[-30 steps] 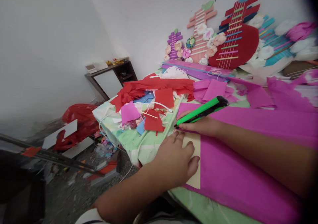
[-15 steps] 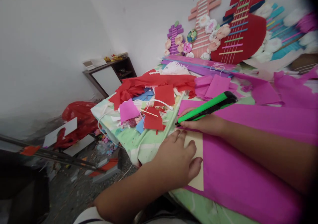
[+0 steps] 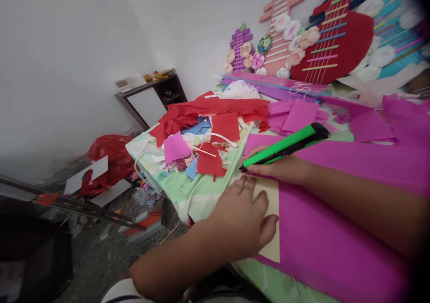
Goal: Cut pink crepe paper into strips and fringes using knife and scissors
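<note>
In my right hand point(image 3: 280, 167) is a green and black utility knife point(image 3: 285, 145), slanted so that its tip points down and left at the far edge of a pale yellow card point(image 3: 271, 242). My left hand point(image 3: 245, 215) lies over that card with its fingers spread, pressing on it. Beneath the card is a large magenta paper sheet point(image 3: 322, 231), which runs off to the right under my right forearm. The knife's tip is close to the fingertips of my left hand; the blade itself is too small to make out.
Red paper pieces point(image 3: 211, 159), a pink square point(image 3: 176, 148) and a white cable point(image 3: 223, 138) lie left of the sheet on a green cloth point(image 3: 201, 200). Magenta scraps point(image 3: 300, 114) are behind. Decorated paper guitars point(image 3: 336, 47) lean on the wall. A low cabinet point(image 3: 148, 108) stands beyond.
The whole view has shifted slightly, so things appear a little further right. Both hands, the utility knife and the card keep nearly the same places relative to one another.
</note>
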The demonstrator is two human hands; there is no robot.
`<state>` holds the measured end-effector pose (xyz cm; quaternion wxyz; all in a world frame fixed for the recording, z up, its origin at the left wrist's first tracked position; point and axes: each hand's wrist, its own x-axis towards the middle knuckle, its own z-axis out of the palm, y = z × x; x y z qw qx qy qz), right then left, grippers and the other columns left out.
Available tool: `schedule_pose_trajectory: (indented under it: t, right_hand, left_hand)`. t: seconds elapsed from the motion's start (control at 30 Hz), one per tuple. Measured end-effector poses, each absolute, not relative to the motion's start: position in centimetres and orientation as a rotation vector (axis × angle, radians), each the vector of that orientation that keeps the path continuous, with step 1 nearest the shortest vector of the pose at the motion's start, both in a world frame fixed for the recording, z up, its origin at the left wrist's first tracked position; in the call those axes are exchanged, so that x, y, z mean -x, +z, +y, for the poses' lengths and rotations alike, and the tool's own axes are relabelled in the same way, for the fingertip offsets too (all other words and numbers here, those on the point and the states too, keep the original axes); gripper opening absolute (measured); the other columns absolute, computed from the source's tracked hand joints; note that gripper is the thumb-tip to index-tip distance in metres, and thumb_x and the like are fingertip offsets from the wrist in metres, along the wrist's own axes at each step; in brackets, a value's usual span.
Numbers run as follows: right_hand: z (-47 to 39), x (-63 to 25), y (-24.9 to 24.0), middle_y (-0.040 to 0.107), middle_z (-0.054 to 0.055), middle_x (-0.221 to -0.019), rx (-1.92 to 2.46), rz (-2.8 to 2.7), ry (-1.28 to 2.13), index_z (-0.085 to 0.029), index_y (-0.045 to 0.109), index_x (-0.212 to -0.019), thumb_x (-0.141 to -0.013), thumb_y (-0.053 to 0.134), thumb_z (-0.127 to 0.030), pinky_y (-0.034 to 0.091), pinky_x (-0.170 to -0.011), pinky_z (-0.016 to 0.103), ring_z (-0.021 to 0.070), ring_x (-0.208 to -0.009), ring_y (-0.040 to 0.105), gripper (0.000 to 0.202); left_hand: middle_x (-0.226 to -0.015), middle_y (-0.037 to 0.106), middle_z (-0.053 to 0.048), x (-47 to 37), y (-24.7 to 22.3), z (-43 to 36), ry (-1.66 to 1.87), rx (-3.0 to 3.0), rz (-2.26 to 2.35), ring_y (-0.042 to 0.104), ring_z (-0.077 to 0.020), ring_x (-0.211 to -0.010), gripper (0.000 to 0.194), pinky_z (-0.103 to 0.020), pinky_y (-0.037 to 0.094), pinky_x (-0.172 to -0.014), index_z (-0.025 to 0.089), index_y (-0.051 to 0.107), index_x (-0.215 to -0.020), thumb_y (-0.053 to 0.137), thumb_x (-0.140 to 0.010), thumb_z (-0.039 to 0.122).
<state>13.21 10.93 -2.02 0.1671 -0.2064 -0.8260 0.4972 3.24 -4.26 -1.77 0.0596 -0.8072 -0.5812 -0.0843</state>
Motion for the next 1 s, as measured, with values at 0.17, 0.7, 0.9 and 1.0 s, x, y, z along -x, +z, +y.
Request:
schedule_pose_trajectory:
  t: [0.17, 0.7, 0.9, 1.0]
  right_hand:
    - [10.9, -13.0, -2.0, 0.065, 0.001, -0.086, 0.564, -2.376, 1.379, -0.022, 0.063, -0.081, -0.071, 0.056, -0.035, 0.045, -0.077, 0.028, 0.0174, -0.084, 0.058, 0.018]
    - [9.9, -12.5, -0.8, 0.062, 0.000, -0.069, 0.680, -2.531, 1.084, -0.021, 0.058, -0.063, -0.070, 0.052, -0.030, 0.042, -0.065, 0.025, 0.0140, -0.066, 0.055, 0.013]
    - [9.8, -13.0, -0.7, 0.059, -0.001, -0.066, 0.740, -2.494, 1.097, -0.020, 0.055, -0.064, -0.071, 0.051, -0.035, 0.042, -0.061, 0.023, 0.0124, -0.063, 0.054, 0.017]
    - [9.8, -12.9, -0.5, 0.057, -0.002, -0.064, 0.704, -2.549, 1.045, -0.019, 0.054, -0.064, -0.072, 0.049, -0.033, 0.041, -0.062, 0.023, 0.0121, -0.064, 0.054, 0.016]
  left_hand:
    - [-0.117, 0.050, -0.025, -3.3, -1.7, -4.2, -0.266, 2.442, -1.752, 0.045, -0.0326, -0.112, 0.041, -0.048, 0.037, -0.090, 0.007, 0.053, -0.103, 0.037, -0.082, 0.038]
    - [-0.113, 0.052, -0.026, -3.2, -1.6, -4.0, -0.239, 2.436, -1.713, 0.047, -0.0334, -0.110, 0.043, -0.047, 0.038, -0.089, 0.006, 0.055, -0.103, 0.037, -0.082, 0.039]
    - [-0.113, 0.052, -0.026, -3.1, -1.8, -4.0, -0.241, 2.428, -1.702, 0.046, -0.0333, -0.110, 0.043, -0.047, 0.037, -0.090, 0.006, 0.056, -0.101, 0.037, -0.081, 0.039]
    - [-0.112, 0.052, -0.027, -3.2, -1.8, -4.0, -0.250, 2.424, -1.702, 0.046, -0.0340, -0.111, 0.042, -0.047, 0.037, -0.090, 0.006, 0.056, -0.100, 0.037, -0.081, 0.039]
